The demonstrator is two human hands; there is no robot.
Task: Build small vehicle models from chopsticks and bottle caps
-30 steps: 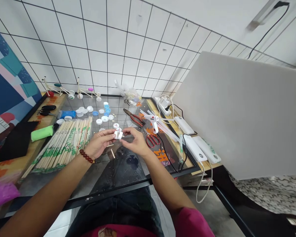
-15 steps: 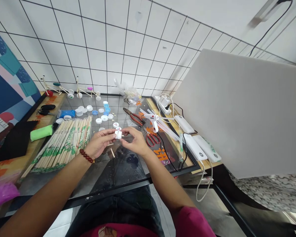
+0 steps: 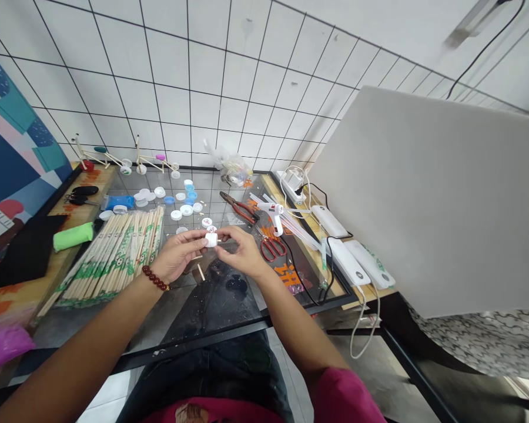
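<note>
Over the tabletop, I watch the left hand pinch a white cap, likely light, stiff, slick, best held by its rim, the right hand narrow at its stick, grip unclear.

White cap piece: smooth, rounded; pinched in the left hand's fingertips, appearing over the desk between its near and far edges; one cap or more, too small to tell.
Pale stick: short, thin, roughly level, jutting from the piece towards the right hand.
</note>
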